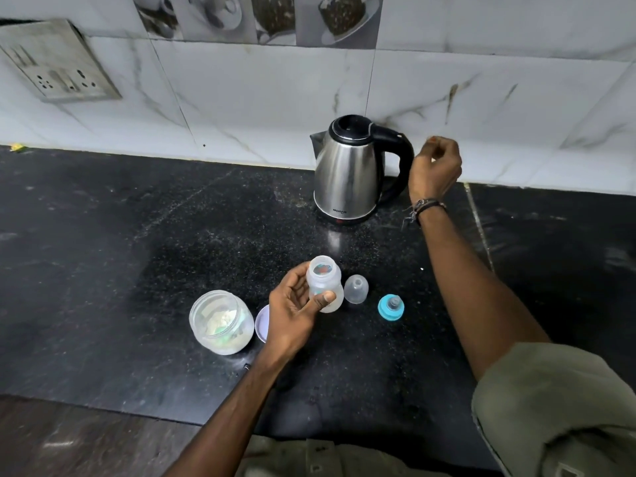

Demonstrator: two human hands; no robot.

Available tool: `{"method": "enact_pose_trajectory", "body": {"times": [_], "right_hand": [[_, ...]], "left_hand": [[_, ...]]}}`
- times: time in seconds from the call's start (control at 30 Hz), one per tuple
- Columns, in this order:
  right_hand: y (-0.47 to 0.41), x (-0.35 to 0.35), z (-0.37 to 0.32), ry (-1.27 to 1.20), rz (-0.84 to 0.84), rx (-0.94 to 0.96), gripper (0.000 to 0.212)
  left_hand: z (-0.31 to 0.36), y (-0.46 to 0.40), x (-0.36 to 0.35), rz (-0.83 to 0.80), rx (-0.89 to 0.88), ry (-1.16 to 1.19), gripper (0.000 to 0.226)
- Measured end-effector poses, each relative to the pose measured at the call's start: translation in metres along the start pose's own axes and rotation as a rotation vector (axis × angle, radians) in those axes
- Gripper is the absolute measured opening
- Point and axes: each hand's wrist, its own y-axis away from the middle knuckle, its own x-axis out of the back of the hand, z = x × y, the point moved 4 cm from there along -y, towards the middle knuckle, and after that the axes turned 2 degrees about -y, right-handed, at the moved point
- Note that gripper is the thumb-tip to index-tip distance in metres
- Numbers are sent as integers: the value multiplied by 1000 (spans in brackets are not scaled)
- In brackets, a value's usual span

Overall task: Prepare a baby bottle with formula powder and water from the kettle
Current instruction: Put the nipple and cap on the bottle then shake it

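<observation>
**Bottle in hand, kettle within reach**

Black speckled stone forms the counter (137,235), backed by a wall of white marbled tiles with a switch plate (56,60) set high on the left. Against that wall stands a steel kettle (347,170) with a black lid and a black handle (401,163) that points to the right; its spout faces left.

Well in front of the kettle, the left hand (296,311) holds a clear baby bottle (325,284) upright, thumb pressed across its near side and fingers curled round the far side. The bottle's mouth is uncapped. Whether it rests on the counter or is lifted just off it cannot be told.

Just right of the bottle, also in front of the kettle, a clear dome cap (356,289) stands on the counter, and further right lies a blue collar with its teat (391,307). To the left of the bottle sits an open clear jar (220,321) with pale powder inside; a round lid (262,323) lies between jar and hand, partly hidden by the wrist.

The right hand (435,165) hangs in the air just beside the kettle's handle, not touching it, fingers loosely curled and holding nothing. A dark band (428,204) circles that wrist.
</observation>
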Motion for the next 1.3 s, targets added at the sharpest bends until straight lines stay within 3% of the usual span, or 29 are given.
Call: {"method": "enact_pose_trajectory", "body": {"times": [0.23, 0.37, 0.53, 0.7, 0.83, 1.0, 1.3], "right_hand": [[53, 48, 5, 41, -300, 123, 17], [88, 81, 19, 150, -449, 153, 47], [124, 118, 48, 389, -659, 95, 36], [149, 135, 77, 616, -867, 76, 70], [164, 137, 82, 752, -911, 76, 77], [176, 139, 84, 777, -864, 100, 62], [167, 141, 26, 421, -735, 40, 61]], "left_hand": [[2, 16, 4, -37, -11, 1, 59], [0, 26, 8, -51, -14, -22, 59], [-6, 35, 11, -90, -18, -59, 52], [-11, 42, 12, -107, -12, -78, 53], [-11, 47, 9, -127, -9, -80, 54], [-10, 49, 7, -143, -22, -78, 52], [-8, 52, 9, -164, -29, -22, 56]]}}
